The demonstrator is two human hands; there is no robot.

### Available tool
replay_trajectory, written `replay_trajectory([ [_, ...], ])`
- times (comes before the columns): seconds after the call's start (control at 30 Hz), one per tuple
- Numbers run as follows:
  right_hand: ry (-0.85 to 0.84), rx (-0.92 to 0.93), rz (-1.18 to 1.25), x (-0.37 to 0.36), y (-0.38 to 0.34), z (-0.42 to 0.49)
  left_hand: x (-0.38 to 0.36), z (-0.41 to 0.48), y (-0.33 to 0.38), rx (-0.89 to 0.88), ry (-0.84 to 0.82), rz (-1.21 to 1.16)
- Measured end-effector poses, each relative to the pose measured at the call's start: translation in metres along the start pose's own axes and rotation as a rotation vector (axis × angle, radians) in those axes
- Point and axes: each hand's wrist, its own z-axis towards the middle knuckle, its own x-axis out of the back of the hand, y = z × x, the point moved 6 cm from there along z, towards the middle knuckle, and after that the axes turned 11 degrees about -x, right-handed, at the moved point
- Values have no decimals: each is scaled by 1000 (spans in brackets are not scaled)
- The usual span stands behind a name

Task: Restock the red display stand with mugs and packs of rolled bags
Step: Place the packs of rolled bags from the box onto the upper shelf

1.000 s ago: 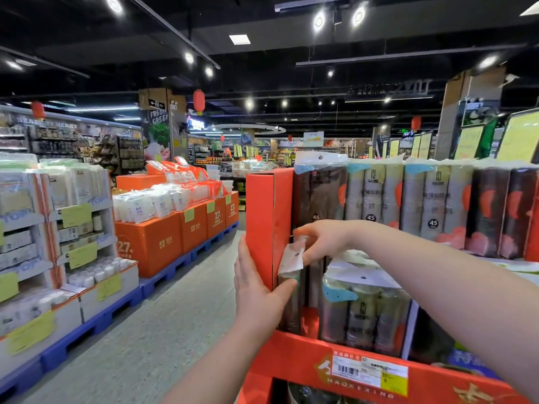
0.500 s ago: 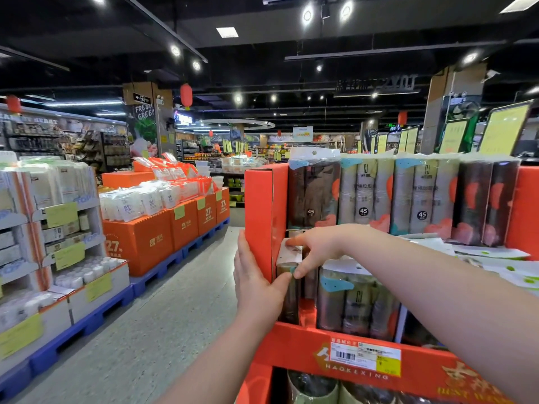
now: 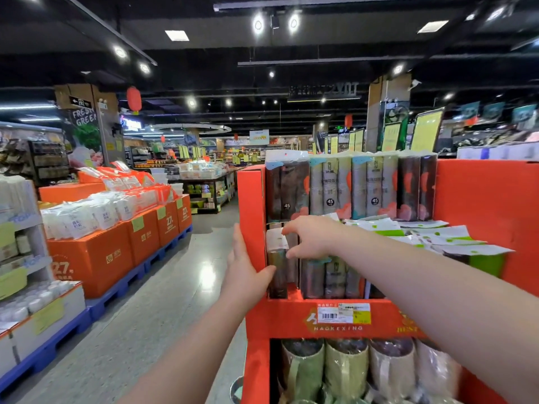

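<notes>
The red display stand (image 3: 252, 205) fills the right half of the view. A dark pack of rolled bags (image 3: 276, 271) stands upright at the left end of its middle shelf. My right hand (image 3: 313, 237) pinches this pack's white header between index finger and thumb. My left hand (image 3: 243, 272) lies with straight fingers flat on the outside of the stand's left panel, and its thumb touches the pack's front. More upright packs (image 3: 353, 188) line the top shelf. Wrapped mugs (image 3: 347, 368) stand on the lower shelf.
Flat green-and-white packs (image 3: 437, 236) lie on the middle shelf to the right of my hand. Across a grey aisle (image 3: 163, 310) at the left stand orange boxes (image 3: 96, 258) on blue pallets and white shelving with goods (image 3: 20, 258).
The pack has gone down from in front of the side panel into the left end of the middle shelf, both hands following it. The view has dropped, and the mug shelf now shows.
</notes>
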Motion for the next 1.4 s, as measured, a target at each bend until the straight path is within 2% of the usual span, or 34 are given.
replay_trajectory([
  [0.1,96,-2,-103,1,-5,-23,9,-3,-1,-22,-23,65],
  [0.2,143,-16,-121,-6,-8,-48,14,-19,0,-66,-81,271],
  [0.37,127,-62,-214,-21,-13,-80,9,-52,4,-223,-232,643],
  [0.53,83,-62,-263,-41,-22,-106,4,-83,2,-290,-349,792],
  [0.83,12,0,-232,-72,-32,-165,10,-142,23,-192,-443,857],
  [1.13,-66,48,-167,-99,-23,-244,-9,-223,66,-194,-499,877],
  [1.4,-125,152,-119,-124,-49,-301,2,-296,61,-95,-571,903],
])
